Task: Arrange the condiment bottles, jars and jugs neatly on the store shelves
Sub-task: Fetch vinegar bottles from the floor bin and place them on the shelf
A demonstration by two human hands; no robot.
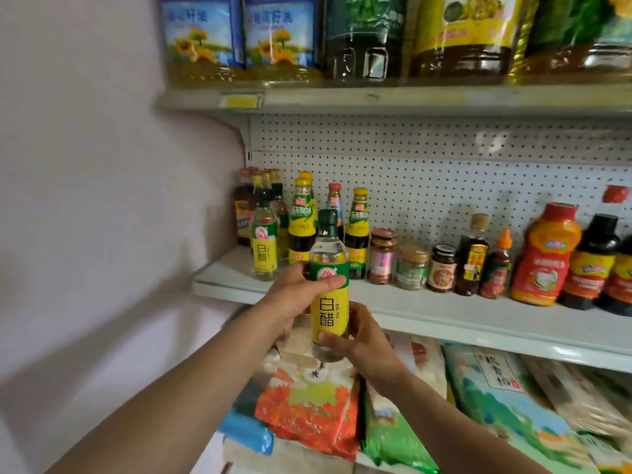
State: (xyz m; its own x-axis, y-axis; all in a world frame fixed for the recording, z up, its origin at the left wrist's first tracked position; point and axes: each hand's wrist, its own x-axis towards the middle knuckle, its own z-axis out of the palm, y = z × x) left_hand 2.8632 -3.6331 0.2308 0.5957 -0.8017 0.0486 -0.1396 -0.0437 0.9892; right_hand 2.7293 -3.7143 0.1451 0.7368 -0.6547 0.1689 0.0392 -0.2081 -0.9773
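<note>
Both hands hold one white vinegar bottle (pixel 329 285) upright in the air, just in front of the middle shelf (pixel 427 313) and not resting on it: the left hand (pixel 297 295) wraps round its upper label with the thumb across the front, and the right hand (pixel 359 336) pinches the clear base from the side, so each grip is closed on the bottle. It looks like glass filled with clear liquid, so I judge it fairly heavy for its size, stiff, breakable and smooth where bare; the paper label gives the better hold, with a hand low down to steady it. A matching bottle (pixel 264 248) stands at the shelf's left end, beside dark sauce bottles (pixel 302 224) with yellow caps, which suggests the spot where this one belongs. Further right stand small jars (pixel 412 266), a red squeeze bottle (pixel 543 258) and more dark bottles, though the blur there hides their labels. Large oil jugs (pixel 280 35) fill the top shelf, bagged goods (pixel 307 405) lie below, and a plain pale wall (pixel 85 200) closes the left side
</note>
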